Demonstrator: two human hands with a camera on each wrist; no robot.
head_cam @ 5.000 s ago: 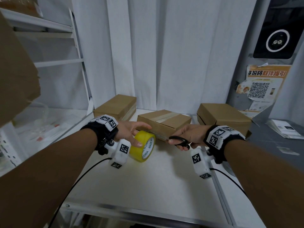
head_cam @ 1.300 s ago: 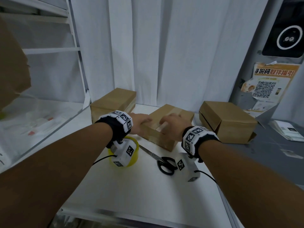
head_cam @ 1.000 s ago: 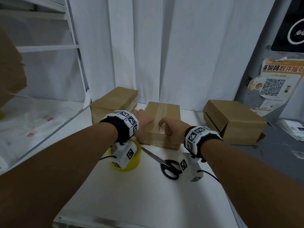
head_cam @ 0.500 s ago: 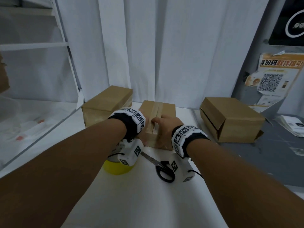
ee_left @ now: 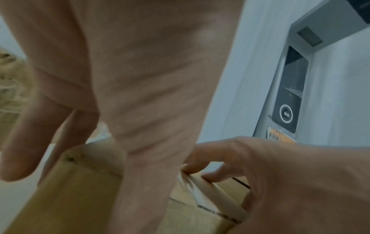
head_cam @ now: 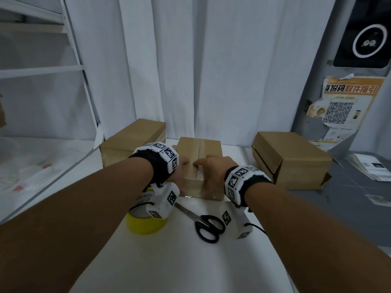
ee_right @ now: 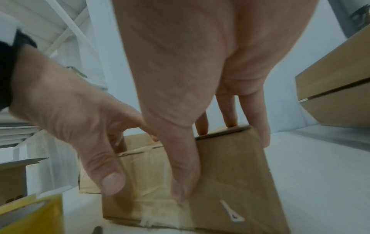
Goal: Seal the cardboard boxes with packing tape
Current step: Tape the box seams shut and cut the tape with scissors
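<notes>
A small cardboard box [head_cam: 209, 149] lies end-on to me in the middle of the white table [head_cam: 190, 261], with a strip of clear tape [head_cam: 195, 149] along its top seam. My left hand [head_cam: 183, 168] and right hand [head_cam: 212, 172] sit on its near end, fingers laid on top. In the right wrist view both thumbs press flat on the box's front face [ee_right: 230, 174], where the crinkled tape end [ee_right: 152, 178] runs down. The yellow tape roll [head_cam: 146, 223] lies flat under my left wrist. Black-handled scissors [head_cam: 206, 226] lie beside it, untouched.
A second cardboard box [head_cam: 131, 142] stands to the left of the middle one and a third [head_cam: 292, 159], with its side flap ajar, to the right. White curtains hang close behind. A white shelf frame [head_cam: 78, 66] stands at the left, a grey counter [head_cam: 349, 208] at the right.
The tape roll and scissors were put down on the table. Both hands turned the middle box from a slant to end-on, then slid to its near end, thumbs on the front face.
</notes>
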